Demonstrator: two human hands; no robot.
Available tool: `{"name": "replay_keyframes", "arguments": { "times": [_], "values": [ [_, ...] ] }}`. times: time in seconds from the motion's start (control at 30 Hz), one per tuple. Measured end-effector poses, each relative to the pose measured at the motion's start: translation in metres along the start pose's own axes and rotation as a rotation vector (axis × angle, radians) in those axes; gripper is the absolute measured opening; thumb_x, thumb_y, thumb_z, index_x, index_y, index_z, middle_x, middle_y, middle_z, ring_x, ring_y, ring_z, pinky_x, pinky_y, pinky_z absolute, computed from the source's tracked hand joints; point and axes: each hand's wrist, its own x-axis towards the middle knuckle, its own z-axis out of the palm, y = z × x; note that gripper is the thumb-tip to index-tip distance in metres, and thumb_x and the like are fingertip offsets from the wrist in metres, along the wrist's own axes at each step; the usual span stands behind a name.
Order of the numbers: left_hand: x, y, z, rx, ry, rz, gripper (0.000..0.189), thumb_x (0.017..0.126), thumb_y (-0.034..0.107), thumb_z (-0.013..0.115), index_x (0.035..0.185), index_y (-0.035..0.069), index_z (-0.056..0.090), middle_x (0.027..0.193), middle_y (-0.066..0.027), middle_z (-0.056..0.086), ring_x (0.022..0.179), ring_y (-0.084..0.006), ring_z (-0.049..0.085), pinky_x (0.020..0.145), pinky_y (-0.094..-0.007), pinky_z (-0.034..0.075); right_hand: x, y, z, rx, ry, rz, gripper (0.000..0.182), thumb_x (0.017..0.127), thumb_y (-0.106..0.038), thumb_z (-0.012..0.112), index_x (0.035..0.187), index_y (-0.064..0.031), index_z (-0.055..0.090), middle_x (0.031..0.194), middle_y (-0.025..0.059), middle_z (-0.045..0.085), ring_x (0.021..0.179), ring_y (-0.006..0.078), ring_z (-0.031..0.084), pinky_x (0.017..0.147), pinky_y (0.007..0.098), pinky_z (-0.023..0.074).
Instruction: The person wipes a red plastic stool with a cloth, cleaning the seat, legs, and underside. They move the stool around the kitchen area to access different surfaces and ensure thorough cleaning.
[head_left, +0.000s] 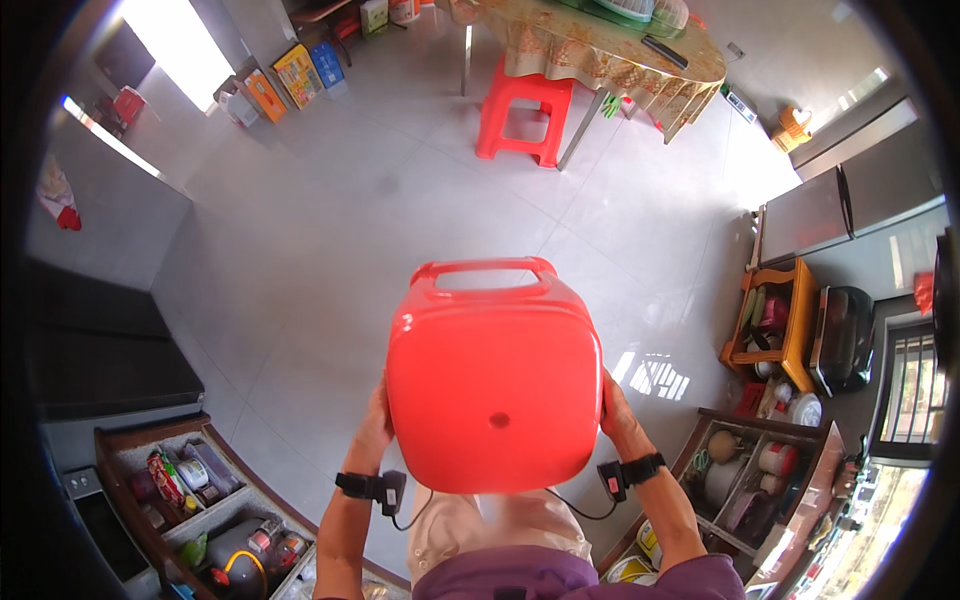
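Note:
A red plastic stool (495, 375) is held up in front of my body, its smooth seat facing me and a dark round hole near the seat's lower middle. My left hand (377, 420) grips its left side, and my right hand (615, 409) grips the right side. Most of the fingers are hidden behind the stool. Past the seat's far edge shows a crossbar with an opening, through which grey floor is visible. Both wrists wear black straps with small cabled devices.
Another red stool (525, 112) stands by a table (600, 45) covered with a patterned cloth. Open shelving with jars and packets (180, 480) lies at lower left. On the right are a wooden stool (795, 322), a black appliance (841, 341), a refrigerator (810, 210) and more shelving (750, 480).

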Motion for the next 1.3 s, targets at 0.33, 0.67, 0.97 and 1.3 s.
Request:
{"name": "replay_keyframes", "arguments": {
  "times": [0.33,0.67,0.97,1.3],
  "values": [
    [0.128,0.148,0.005,-0.003,0.023,0.123,0.058,0.093,0.049,0.038,0.131,0.006,0.041,0.124,-0.0048,0.052,0.108,-0.0132,0.053,0.086,-0.0284,0.047,0.138,-0.105,0.121,-0.073,-0.104,0.044,0.034,0.093,-0.048,0.041,0.075,-0.0198,0.046,0.05,-0.01,0.036,0.033,0.0029,0.027,0.029,0.02,0.0165],
    [0.27,0.308,-0.028,0.063,-0.02,0.102,0.056,0.095,0.046,0.036,0.131,0.004,0.041,0.119,-0.0065,0.055,0.099,-0.0113,0.056,0.074,-0.023,0.051,0.258,-0.208,0.272,-0.053,-0.044,0.032,0.031,0.093,-0.045,0.041,0.079,-0.0181,0.049,0.05,-0.0103,0.034,0.034,0.0034,0.024,0.03,0.0209,0.016],
    [0.429,0.448,-0.019,0.129,-0.004,0.153,0.056,0.095,0.046,0.036,0.13,0.003,0.041,0.117,-0.009,0.056,0.101,-0.0128,0.056,0.074,-0.0231,0.05,0.392,-0.307,0.349,0.011,-0.189,-0.012,0.04,0.091,-0.048,0.04,0.098,-0.0127,0.058,0.055,-0.0076,0.049,0.035,0.0034,0.033,0.032,0.0201,0.0196],
    [0.536,0.593,0.01,0.274,0.269,0.184,0.059,0.093,0.049,0.037,0.129,0.003,0.043,0.101,-0.0081,0.058,0.086,-0.0112,0.057,0.062,-0.0227,0.049,0.532,-0.425,0.478,-0.052,-0.26,0.045,0.038,0.094,-0.048,0.034,0.08,-0.0178,0.054,0.051,-0.0083,0.045,0.036,0.0042,0.03,0.033,0.0207,0.0175]
  ]
}}
